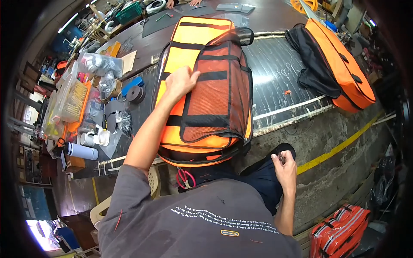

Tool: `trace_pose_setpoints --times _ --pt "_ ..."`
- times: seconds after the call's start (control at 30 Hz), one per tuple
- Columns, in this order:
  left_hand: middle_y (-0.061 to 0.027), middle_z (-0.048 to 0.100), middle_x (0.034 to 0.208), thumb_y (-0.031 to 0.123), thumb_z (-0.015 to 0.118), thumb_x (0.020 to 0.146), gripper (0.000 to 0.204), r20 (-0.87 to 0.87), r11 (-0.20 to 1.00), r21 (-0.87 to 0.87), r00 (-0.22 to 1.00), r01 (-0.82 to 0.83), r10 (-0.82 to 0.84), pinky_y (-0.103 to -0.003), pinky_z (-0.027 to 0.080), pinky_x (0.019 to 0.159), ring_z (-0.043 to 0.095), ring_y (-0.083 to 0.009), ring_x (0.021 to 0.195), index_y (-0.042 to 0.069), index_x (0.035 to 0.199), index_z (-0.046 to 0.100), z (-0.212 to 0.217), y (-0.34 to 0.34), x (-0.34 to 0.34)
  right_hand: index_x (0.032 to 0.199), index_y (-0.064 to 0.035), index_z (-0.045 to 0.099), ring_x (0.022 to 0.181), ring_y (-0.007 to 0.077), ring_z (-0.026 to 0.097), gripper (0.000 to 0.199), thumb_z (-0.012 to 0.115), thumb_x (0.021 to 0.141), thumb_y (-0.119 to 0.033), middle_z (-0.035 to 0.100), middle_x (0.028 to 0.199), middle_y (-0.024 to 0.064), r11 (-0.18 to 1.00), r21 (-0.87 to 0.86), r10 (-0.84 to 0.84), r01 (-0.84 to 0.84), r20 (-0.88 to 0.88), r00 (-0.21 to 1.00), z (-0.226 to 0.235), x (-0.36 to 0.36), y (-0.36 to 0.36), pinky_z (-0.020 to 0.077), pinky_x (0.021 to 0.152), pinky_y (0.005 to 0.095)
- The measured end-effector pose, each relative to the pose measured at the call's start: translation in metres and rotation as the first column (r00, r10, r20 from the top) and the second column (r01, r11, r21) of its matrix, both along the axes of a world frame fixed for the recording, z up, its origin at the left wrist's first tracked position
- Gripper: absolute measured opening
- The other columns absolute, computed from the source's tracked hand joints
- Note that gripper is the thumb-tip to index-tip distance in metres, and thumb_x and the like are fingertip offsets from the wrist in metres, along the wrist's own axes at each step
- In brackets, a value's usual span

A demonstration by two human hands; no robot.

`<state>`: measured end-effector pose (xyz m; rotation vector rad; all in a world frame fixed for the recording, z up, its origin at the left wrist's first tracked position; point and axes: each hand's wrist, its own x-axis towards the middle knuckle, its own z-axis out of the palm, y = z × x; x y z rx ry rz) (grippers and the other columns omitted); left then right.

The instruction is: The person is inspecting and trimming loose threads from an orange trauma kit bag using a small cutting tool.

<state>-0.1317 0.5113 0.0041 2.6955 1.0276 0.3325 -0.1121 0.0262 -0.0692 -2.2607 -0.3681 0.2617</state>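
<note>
A large orange bag (215, 150) with black straps and a mesh panel (211, 96) lies on the table in front of me. My left hand (180, 82) rests on it with curled fingers, closed at the panel's black-bound left edge; the fingertips are partly hidden. Low at my right side, over my dark-trousered leg, my right hand (285, 171) is closed around a small dark thing (282, 158) whose kind I cannot make out. Pink-handled scissors (186, 178) hang below the bag's near end, by my waist.
Another orange and black bag (344, 64) sits at the table's right end. Clear bins (71, 101), a black tape roll (136, 94) and a pale bottle (81, 151) crowd the left. A red bag (340, 232) is low right. Another person's hands (183, 3) show at the far edge.
</note>
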Motion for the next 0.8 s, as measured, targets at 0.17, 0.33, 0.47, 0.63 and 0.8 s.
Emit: trace_pose_setpoints --times 0.17,0.33,0.47,0.63,0.8 --pt "-0.0201 0.079 0.098 0.044 0.066 0.102 0.040 0.190 0.963 -0.237 0.978 0.131 -0.086 -0.047 0.059 0.085 0.078 -0.0367 0.097 0.006 0.105 0.076 0.011 0.004 -0.011 0.092 -0.0006 0.060 0.063 0.0237 0.057 0.036 0.082 0.100 -0.028 0.059 0.070 0.0108 1.000 0.002 -0.008 0.008 -0.003 1.000 0.004 0.001 0.010 0.0482 0.063 0.0427" --pt "-0.0156 0.073 0.085 0.034 0.059 0.110 0.035 0.487 0.995 -0.044 0.868 -0.088 0.098 -0.042 0.054 0.070 0.072 -0.0272 0.078 0.003 0.098 0.069 0.018 0.072 -0.105 0.081 -0.0025 0.047 0.065 0.0140 0.039 0.046 0.081 0.101 -0.025 0.041 0.066 0.0055 0.986 0.161 -0.037 0.042 -0.033 0.999 -0.007 0.001 0.012 0.0413 0.059 0.0372" --pt "0.0008 0.064 0.082 0.046 0.061 0.112 0.040 0.379 0.880 -0.465 0.876 -0.098 0.298 -0.031 0.048 0.066 0.058 -0.0100 0.073 0.008 0.108 0.070 -0.060 0.120 -0.179 0.076 -0.0027 0.042 0.066 0.0118 0.036 0.052 0.081 0.101 -0.024 0.039 0.066 0.0047 0.986 0.163 0.059 -0.045 -0.084 0.995 -0.003 -0.008 0.033 0.0383 0.056 0.0369" --pt "-0.0138 0.064 0.146 0.060 0.051 0.114 0.068 0.395 0.646 -0.760 0.840 0.070 0.373 -0.042 0.043 0.118 0.057 -0.0249 0.136 0.009 0.159 0.056 -0.098 0.059 -0.209 0.077 -0.0093 0.040 0.068 0.0045 0.031 0.049 0.080 0.104 -0.019 0.034 0.072 -0.0068 0.909 0.386 0.212 -0.160 -0.095 0.973 -0.013 -0.023 0.064 0.0290 0.055 0.0284" --pt "-0.0225 0.058 0.154 0.046 0.057 0.113 0.053 0.409 0.935 -0.341 0.880 -0.099 0.243 -0.044 0.044 0.118 0.055 -0.0371 0.142 0.008 0.149 0.067 -0.093 0.044 -0.196 0.080 -0.0087 0.051 0.057 0.0126 0.042 0.045 0.095 0.087 -0.018 0.046 0.067 0.0001 0.837 0.454 0.260 -0.307 0.164 0.952 0.009 -0.036 0.084 0.0348 0.052 0.0315"
